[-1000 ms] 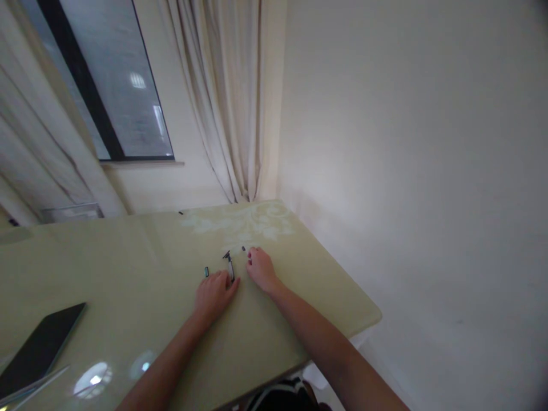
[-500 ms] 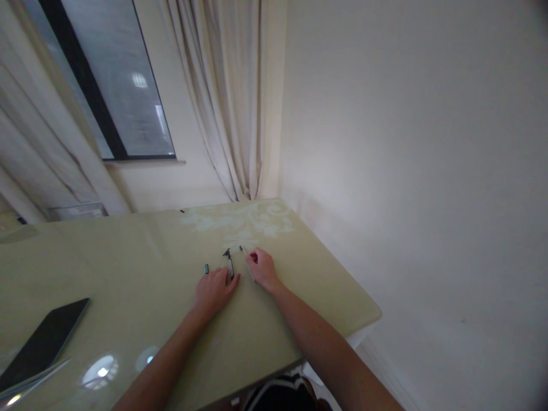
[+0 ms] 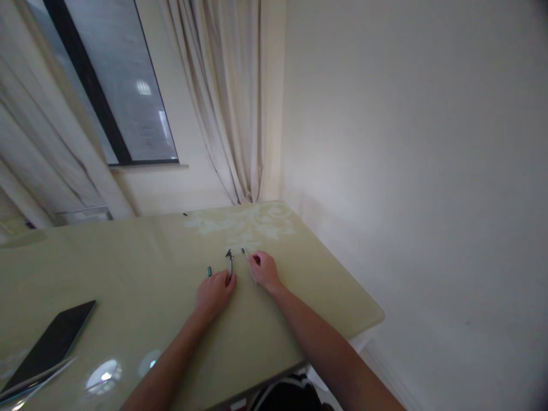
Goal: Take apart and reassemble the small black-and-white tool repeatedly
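My left hand (image 3: 214,292) rests low over the table, thumb and fingers closed about the lower end of a razor (image 3: 230,264). The razor has a dark, T-shaped head that points away from me and a slim grey handle. Just beyond the left knuckles is a small dark cylinder (image 3: 209,272) with a teal tint. Pinched in my right hand (image 3: 264,270) is a slender pale stick with a dark tip (image 3: 243,250); its kind is too small to make out. The stick slants beside the razor, apart from it, and the right fingers partly cover it.
The table (image 3: 334,302) has a glossy pale-green top with a white floral pattern at the back. A dark flat tablet-like slab (image 3: 51,342) lies at the left. A tiny black piece (image 3: 185,214) is near the back edge. Curtains and walls stand behind and to the right.
My left thumb has drawn in, and the fingers have closed on the razor's handle. The razor's head has turned slightly. My right hand keeps its hold on the stick; the view shifted a little.
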A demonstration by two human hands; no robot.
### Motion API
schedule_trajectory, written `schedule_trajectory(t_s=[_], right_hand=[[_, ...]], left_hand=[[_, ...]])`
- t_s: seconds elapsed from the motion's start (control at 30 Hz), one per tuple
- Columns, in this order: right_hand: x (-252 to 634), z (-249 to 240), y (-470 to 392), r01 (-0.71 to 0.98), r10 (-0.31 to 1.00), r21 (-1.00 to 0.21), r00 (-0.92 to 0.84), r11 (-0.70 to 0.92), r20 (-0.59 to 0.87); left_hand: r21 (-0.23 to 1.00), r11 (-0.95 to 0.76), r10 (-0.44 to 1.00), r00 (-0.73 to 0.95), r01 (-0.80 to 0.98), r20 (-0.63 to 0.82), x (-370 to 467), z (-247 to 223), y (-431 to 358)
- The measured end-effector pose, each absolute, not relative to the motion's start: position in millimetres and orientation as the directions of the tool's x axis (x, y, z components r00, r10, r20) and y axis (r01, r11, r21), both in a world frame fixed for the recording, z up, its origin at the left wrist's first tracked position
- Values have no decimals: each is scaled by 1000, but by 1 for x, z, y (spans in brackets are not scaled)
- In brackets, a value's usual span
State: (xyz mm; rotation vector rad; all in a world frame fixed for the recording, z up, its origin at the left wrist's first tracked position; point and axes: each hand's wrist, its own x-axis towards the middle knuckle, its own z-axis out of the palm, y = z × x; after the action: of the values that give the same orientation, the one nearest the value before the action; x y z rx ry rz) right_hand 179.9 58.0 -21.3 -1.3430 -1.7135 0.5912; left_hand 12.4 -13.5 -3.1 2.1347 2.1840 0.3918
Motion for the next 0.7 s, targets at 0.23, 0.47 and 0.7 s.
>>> schedule_trajectory(t_s=[0.23, 0.47, 0.7], right_hand=[[174, -13, 47, 417, 911, -812, -134, 409, 390], [168, -5, 44, -216, 882, -968, -423, 125, 209], [197, 20, 38, -40, 752, -980, -635, 196, 177]], left_hand=[[326, -124, 946, 13, 937, 323, 11, -4, -23], [377, -415, 883, 266, 828, 386, 13, -4, -28], [817, -324, 922, -35, 478, 386, -9, 7, -24]])
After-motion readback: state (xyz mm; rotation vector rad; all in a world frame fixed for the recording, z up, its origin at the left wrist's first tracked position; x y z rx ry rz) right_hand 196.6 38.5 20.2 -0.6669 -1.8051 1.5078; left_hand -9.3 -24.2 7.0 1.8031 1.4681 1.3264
